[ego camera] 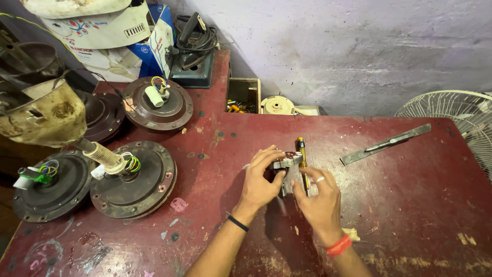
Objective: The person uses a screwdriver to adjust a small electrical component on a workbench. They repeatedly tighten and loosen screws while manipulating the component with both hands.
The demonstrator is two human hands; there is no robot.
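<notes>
My left hand (260,179) grips a small metal motor part with copper windings (287,160) on the dark red table (400,205). My right hand (319,197) holds a yellow-handled screwdriver (303,159), which lies along the part's right side with its tip pointing away from me. A black band is on my left wrist, a red one on my right, and a ring on a right finger.
Several round brown ceiling-fan motors (134,177) with wire bundles lie at the left. A flat metal file (385,144) rests at the back right. A white fan guard (456,115) stands at the right edge. Boxes, an old iron (193,43) and a small parts tray (244,95) sit behind.
</notes>
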